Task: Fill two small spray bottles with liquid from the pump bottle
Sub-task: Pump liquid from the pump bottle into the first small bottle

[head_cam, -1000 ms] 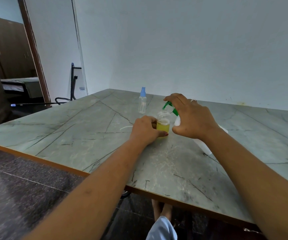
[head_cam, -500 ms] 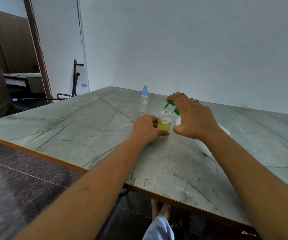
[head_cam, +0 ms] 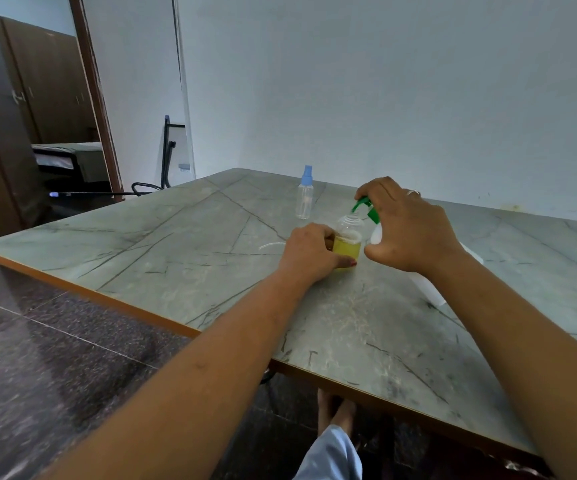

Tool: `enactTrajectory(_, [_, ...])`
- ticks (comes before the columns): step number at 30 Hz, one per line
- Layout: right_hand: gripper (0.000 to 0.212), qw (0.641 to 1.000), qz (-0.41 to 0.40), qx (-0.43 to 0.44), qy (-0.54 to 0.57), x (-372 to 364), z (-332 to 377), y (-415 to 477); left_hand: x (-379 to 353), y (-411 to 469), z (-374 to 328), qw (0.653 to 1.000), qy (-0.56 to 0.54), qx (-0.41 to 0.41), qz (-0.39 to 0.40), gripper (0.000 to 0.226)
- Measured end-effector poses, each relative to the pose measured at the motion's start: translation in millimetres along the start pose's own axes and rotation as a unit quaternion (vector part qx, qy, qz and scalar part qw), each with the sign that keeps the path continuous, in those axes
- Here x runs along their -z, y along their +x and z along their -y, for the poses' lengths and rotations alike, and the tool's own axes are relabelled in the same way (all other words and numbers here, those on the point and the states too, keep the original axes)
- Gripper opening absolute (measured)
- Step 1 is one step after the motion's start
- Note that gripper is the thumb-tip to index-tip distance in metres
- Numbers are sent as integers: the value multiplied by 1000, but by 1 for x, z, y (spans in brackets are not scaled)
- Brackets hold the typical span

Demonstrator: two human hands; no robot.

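Your left hand grips the small clear uncapped bottle, upright on the grey marble-look table, approx half full of yellow liquid w/ foam on top. Your right hand clasps the white pump bottle w/ green pump head, nozzle just above the neck. The pump bottle's body is mostly hidden. Behind them stands the small clear blue-capped spray bottle; it looks empty.

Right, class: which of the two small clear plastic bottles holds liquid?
The uncapped clear bottle in the left hand, partly filled with yellow liquid; the blue-capped clear bottle farther back looks empty.
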State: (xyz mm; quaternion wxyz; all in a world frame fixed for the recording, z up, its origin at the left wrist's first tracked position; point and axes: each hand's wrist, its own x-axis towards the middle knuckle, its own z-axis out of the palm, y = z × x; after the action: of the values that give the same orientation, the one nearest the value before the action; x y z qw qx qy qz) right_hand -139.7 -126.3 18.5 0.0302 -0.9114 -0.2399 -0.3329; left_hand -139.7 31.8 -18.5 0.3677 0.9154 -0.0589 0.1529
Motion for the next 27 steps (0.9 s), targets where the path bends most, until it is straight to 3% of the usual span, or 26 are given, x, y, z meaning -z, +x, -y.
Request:
enactTrajectory(5, [77, 1000, 17, 4, -24, 0, 0, -1, 0, 1, 0, 1000, -1, 5, -2, 62])
enactTrajectory(13, [66, 1000, 6, -7, -10, 2, 1, 0, 0, 1, -1, 1000, 1, 3, 3, 63])
enactTrajectory(20, [79, 999, 27, -1, -37, 0, 0, -1, 0, 1, -1, 1000, 7, 6, 0, 62])
enactTrajectory(27, [70, 1000, 17, -5, -26, 1, -1, 1, -1, 2, -1, 1000, 17, 8, 1, 62])
